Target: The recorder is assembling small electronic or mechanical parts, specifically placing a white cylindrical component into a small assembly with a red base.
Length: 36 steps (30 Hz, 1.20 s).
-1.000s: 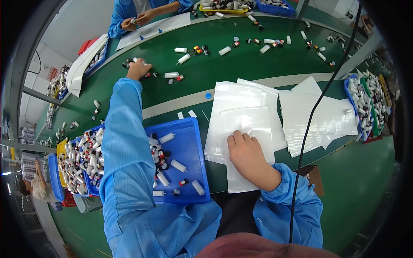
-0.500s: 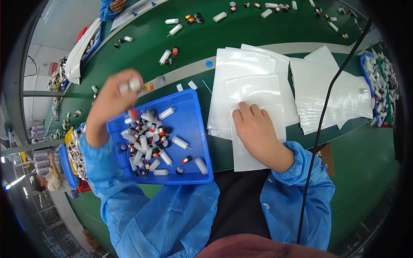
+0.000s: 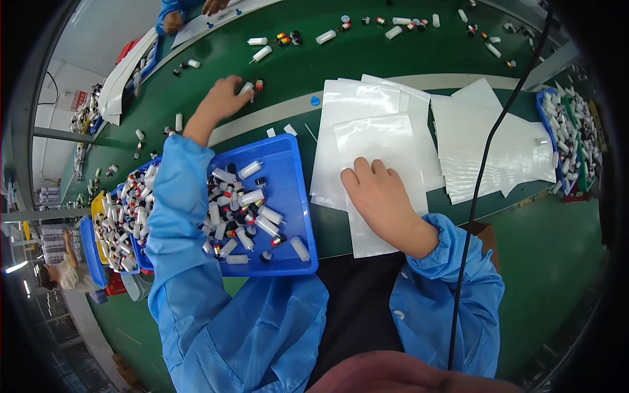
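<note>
My left hand (image 3: 226,99) reaches over the far side of the blue tray to the green table. Its curled fingers close on a small white plastic bottle (image 3: 247,88), beside a small red-and-black part (image 3: 259,85). Under my left sleeve, the blue tray (image 3: 303,209) holds many white bottles with nozzle tips, mixed with black, red and yellow parts. My right hand (image 3: 383,200) rests on a glossy white sheet (image 3: 380,134), its fingers slightly bent and apart. That sheet lies on top of other glossy white sheets (image 3: 331,157).
More white sheets (image 3: 488,147) fan out at the right, next to a full tray (image 3: 546,111). Other filled trays (image 3: 92,249) stand at the left. A black cable (image 3: 481,190) hangs across the right side. Another person's hand (image 3: 173,23) shows at the top left.
My left hand has moved away from above the tray, up and right to the loose bottle on the table. The parts it held are gone from it. My right hand stays on the sheet.
</note>
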Available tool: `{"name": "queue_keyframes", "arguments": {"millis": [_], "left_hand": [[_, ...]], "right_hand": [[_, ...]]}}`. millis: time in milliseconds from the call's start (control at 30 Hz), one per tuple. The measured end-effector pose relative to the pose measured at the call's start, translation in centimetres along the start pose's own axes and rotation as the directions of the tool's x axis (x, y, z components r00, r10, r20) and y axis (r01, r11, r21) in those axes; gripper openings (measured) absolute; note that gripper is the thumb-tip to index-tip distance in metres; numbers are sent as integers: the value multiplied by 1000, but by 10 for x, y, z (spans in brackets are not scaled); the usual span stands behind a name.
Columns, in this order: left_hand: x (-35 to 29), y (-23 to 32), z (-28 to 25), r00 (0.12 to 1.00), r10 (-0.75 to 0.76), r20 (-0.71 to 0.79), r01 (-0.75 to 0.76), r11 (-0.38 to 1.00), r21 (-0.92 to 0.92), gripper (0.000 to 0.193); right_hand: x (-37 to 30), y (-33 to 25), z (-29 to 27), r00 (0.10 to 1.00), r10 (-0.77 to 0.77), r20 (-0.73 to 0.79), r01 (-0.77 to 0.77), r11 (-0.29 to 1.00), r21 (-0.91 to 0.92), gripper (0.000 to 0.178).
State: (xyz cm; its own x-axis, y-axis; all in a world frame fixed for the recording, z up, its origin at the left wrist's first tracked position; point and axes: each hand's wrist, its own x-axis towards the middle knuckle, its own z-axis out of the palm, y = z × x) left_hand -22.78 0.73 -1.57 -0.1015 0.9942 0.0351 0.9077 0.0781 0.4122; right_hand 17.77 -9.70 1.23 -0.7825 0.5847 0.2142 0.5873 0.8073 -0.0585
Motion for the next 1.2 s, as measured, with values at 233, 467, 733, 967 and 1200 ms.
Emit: {"name": "queue_keyframes", "arguments": {"millis": [233,467,733,967,1200], "left_hand": [[7,43,-9,989,-65,133,97,965,-245,38],[-10,166,-7,997,54,-58,-74,367,-927,28],[-18,210,47,959,75,273,279,-401,-872,28],[-26,221,55,884,309,350,464,-507,-726,34],[-29,219,72,954,267,136,93,168,-981,43]], "right_hand": [[-2,27,-6,985,146,-89,-76,842,535,17],[68,71,9,741,386,-550,180,674,716,58],[77,74,58,776,500,-386,291,258,921,88],[74,75,54,756,516,-402,283,296,912,75],[72,84,61,667,526,-527,280,478,832,73]]}}
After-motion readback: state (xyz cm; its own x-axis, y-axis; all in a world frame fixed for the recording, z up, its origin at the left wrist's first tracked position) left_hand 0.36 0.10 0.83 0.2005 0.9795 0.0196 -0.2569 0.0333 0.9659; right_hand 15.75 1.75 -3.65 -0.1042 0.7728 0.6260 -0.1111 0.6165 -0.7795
